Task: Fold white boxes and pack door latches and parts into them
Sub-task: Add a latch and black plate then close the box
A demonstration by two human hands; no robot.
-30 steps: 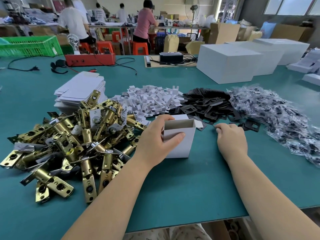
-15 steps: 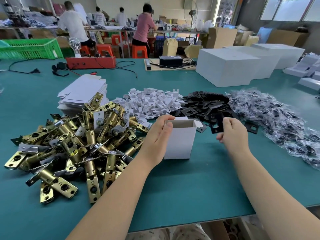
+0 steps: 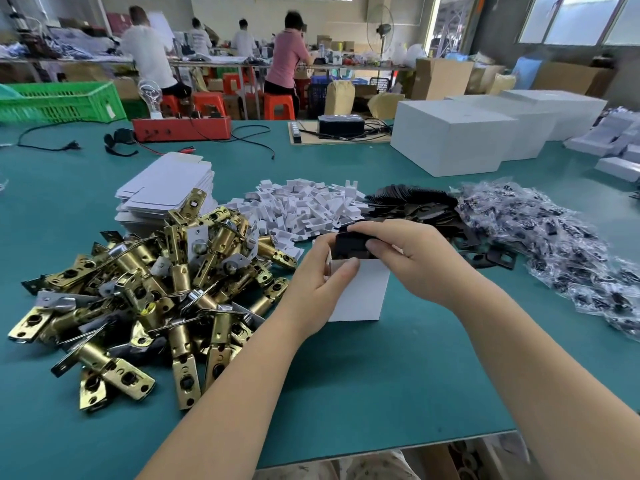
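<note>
Left hand (image 3: 313, 289) grips white box (image 3: 360, 292); right hand (image 3: 412, 258) pinches black plate (image 3: 349, 249) over opening.

Your fingers (image 3: 349, 268) are wrapped around a plain white box (image 3: 360, 296) with a matte black plate (image 3: 349, 245) pinched right above it. Shiny brass-gold latches (image 3: 145, 282) sit left of your fingers, all on a solid teal table (image 3: 381, 393).
</note>
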